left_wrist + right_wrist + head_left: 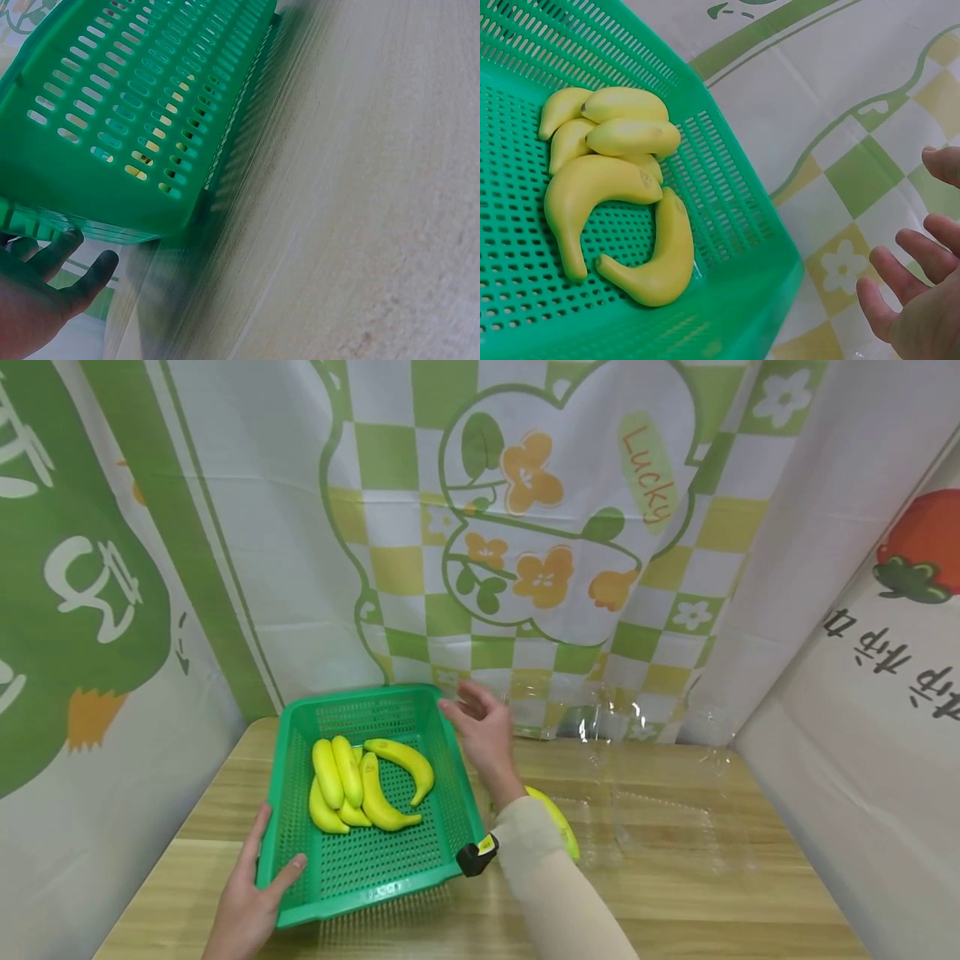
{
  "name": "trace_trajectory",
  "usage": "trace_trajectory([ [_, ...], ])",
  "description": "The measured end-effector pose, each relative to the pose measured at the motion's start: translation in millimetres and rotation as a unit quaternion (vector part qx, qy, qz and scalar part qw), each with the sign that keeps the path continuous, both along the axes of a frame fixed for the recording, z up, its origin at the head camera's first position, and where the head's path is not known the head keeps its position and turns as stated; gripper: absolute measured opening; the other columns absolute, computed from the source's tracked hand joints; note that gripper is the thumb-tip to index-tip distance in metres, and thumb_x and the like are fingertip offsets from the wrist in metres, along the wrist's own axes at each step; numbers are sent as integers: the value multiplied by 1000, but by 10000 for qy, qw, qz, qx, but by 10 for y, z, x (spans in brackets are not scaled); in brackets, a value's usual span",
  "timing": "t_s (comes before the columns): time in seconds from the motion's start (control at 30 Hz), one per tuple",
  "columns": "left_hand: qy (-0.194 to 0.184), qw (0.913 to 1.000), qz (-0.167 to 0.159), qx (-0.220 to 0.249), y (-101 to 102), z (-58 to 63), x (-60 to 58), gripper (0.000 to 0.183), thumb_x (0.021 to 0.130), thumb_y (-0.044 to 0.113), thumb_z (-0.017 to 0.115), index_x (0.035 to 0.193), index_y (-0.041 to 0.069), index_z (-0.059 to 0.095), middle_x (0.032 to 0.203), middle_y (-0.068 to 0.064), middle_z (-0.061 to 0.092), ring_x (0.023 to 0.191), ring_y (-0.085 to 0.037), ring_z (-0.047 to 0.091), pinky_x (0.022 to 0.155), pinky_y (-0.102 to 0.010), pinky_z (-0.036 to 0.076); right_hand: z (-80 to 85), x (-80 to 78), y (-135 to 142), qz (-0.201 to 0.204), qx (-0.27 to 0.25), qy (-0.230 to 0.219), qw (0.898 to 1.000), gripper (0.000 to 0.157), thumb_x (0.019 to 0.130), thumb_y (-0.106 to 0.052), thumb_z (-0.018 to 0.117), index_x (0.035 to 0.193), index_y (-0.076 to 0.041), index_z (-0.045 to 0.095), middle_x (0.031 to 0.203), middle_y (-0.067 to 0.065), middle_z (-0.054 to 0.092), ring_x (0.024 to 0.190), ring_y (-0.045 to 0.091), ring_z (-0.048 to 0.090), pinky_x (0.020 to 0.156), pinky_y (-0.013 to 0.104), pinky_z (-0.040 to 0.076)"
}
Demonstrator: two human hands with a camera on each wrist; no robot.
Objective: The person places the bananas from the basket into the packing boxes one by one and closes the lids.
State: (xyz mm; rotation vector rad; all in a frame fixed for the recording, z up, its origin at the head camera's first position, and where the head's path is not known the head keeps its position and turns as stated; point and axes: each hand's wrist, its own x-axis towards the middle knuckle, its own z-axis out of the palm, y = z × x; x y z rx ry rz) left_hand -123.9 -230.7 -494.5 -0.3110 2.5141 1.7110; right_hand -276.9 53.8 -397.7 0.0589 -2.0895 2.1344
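A green perforated plastic basket sits at the left of the table, with several yellow bananas grouped inside. At its left side my left hand grips the wall, thumb over the rim and fingers outside. The left wrist view shows this hand's fingers at the basket's corner. My right hand is raised beside the far right corner, fingers spread and holding nothing. In the right wrist view this hand stands apart from the basket. Another banana lies partly hidden behind the right sleeve.
Clear plastic containers stand on the right of the wooden table. A small black device shows by the right sleeve. Printed cloth hangs behind the table and along both sides.
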Motion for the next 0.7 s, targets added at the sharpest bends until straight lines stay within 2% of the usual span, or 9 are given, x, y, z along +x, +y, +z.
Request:
trace_trajectory([
  [0.17, -33, 10000, -26, -66, -3, -4, -3, 97, 110, 40, 59, 168, 34, -18, 180, -11, -10, 158, -54, 24, 119, -51, 43, -19, -3, -83, 50, -159, -141, 9998, 54, 92, -21, 85, 142, -13, 67, 144, 7, 69, 136, 31, 64, 113, 40, 56],
  [0.37, 4, 10000, -32, -52, 0, -4, -1, 97, 110, 40, 59, 169, 33, -18, 180, -9, -12, 159, -54, 21, 121, -54, 37, -52, -19, -164, 50, -24, -147, 9999, 55, 92, -24, 85, 143, -14, 67, 144, 7, 70, 133, 28, 66, 112, 40, 57],
  [0.47, 54, 10000, -43, -50, -5, -6, 2, 97, 110, 39, 60, 169, 32, -17, 180, -9, -11, 159, -54, 22, 113, -31, 49, -63, -27, -199, 60, 48, -152, 9999, 55, 92, -26, 85, 143, -16, 67, 144, 5, 70, 131, 27, 67, 111, 40, 57],
  [0.5, 69, 9999, -46, -71, -7, -6, 3, 97, 110, 39, 60, 169, 32, -17, 180, -10, -11, 159, -55, 22, 111, -29, 50, -68, -30, -211, 68, 73, -157, 9998, 55, 92, -26, 85, 143, -16, 67, 145, 5, 69, 131, 26, 67, 111, 40, 58],
  [0.6, 97, 9999, -47, -72, -11, -12, 6, 97, 110, 39, 60, 169, 32, -17, 180, -10, -11, 158, -55, 23, 112, -32, 50, -87, -38, -251, 84, 95, -144, 9998, 54, 93, -26, 84, 143, -16, 67, 145, 6, 69, 131, 27, 67, 110, 41, 58],
  [0.67, 101, 9999, -46, -101, -9, -13, 9, 97, 110, 40, 59, 169, 34, -17, 180, -10, -11, 158, -56, 23, 119, -49, 43, -110, -45, -276, 92, 99, -145, 9998, 53, 93, -25, 84, 143, -15, 67, 144, 7, 70, 130, 28, 67, 110, 41, 58],
  [0.7, 102, 9999, -45, -97, -9, -15, 11, 97, 110, 40, 59, 169, 34, -17, 180, -11, -11, 158, -56, 23, 119, -49, 44, -124, -49, -290, 98, 102, -146, 9998, 53, 94, -24, 84, 143, -14, 67, 144, 8, 69, 130, 28, 67, 111, 41, 57],
])
